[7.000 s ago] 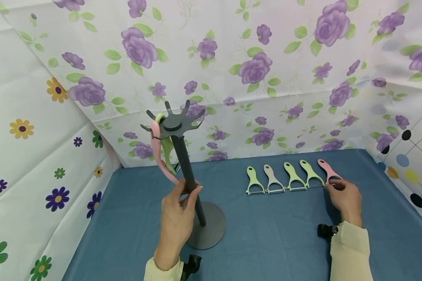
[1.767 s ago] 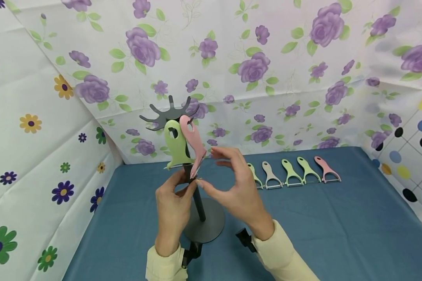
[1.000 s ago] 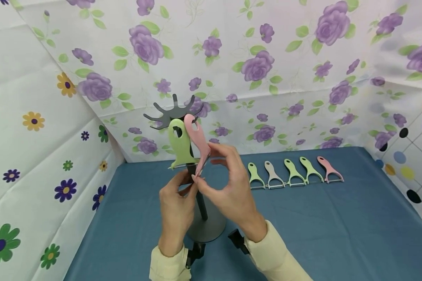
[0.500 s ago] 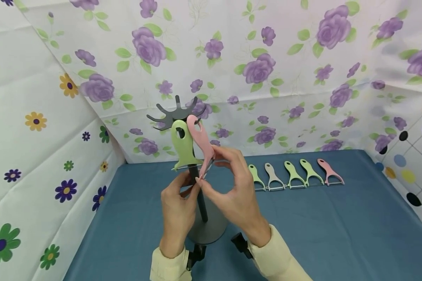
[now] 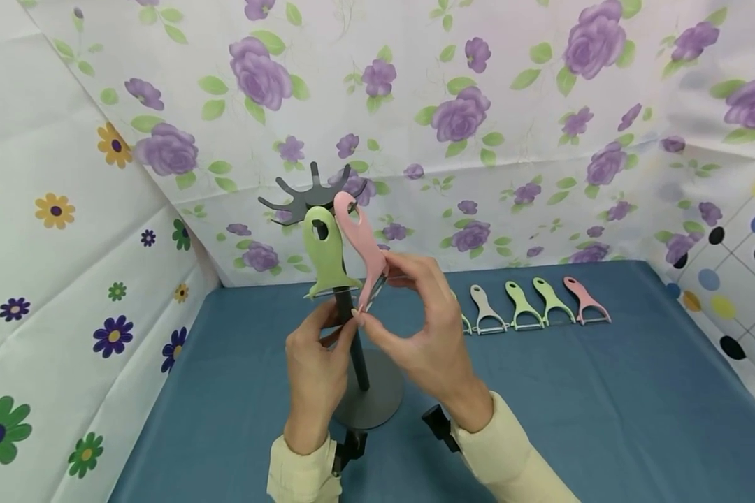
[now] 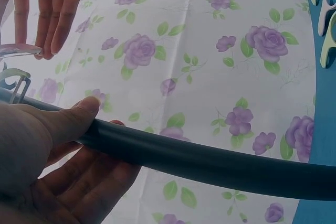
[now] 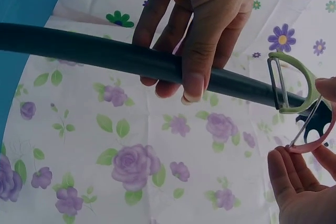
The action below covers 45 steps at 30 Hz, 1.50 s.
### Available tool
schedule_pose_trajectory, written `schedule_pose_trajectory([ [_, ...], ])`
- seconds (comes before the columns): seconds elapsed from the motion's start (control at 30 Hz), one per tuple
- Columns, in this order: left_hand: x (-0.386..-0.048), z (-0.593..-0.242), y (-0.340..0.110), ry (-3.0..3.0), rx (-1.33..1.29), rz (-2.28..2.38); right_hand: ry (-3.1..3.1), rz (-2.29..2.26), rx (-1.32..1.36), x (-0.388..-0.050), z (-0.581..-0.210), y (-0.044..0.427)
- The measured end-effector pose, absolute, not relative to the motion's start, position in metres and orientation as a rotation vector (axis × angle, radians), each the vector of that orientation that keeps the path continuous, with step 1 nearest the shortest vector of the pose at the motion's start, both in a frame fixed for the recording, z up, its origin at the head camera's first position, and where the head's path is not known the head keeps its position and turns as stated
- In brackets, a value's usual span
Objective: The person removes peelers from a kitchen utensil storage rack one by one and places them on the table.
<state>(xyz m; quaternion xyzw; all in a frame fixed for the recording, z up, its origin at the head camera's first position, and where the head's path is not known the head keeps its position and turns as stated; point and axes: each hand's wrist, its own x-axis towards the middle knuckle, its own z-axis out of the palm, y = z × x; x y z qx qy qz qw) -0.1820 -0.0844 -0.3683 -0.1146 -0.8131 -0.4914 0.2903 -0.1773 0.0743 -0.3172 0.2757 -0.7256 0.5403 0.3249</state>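
Note:
A dark grey stand [image 5: 361,367] rises from a round base, with a crown of prongs [image 5: 302,199] on top. My left hand [image 5: 317,381] holds its pole [image 6: 210,166] between thumb and fingers, below the crown. Two Y-shaped peelers hang at the crown's near side: a green peeler [image 5: 324,251] and, just to its right, a pink peeler [image 5: 360,237]. A prong tip shows in each handle hole. My right hand [image 5: 430,325] pinches the pink peeler's blade end between thumb and fingers; the right wrist view also shows this blade end [image 7: 310,148].
On the blue cloth to the right lies a row of peelers: a green peeler [image 5: 462,318] partly behind my right hand, a whitish peeler [image 5: 486,307], two more green peelers [image 5: 522,304] [image 5: 552,300] and a pink peeler [image 5: 585,299]. Flowered sheets [image 5: 390,126] stand behind and left.
Seven seconds ago my right hand was at the pink peeler in the row. Since then the stand has turned, bringing the hung peelers forward, and that hand has moved to the hung pink one.

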Motion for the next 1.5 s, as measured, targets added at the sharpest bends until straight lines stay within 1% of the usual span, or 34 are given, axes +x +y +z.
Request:
schedule_pose_trajectory([
  [0.9,-0.183,-0.368,-0.084,-2.178,-0.325,-1.302,-1.912,1.327,0.735,-0.17,-0.307,0.091],
  [1.5,-0.183,-0.368,-0.085,-2.187,-0.297,-1.299,-1.952,1.22,0.696,-0.174,-0.308,0.111],
])
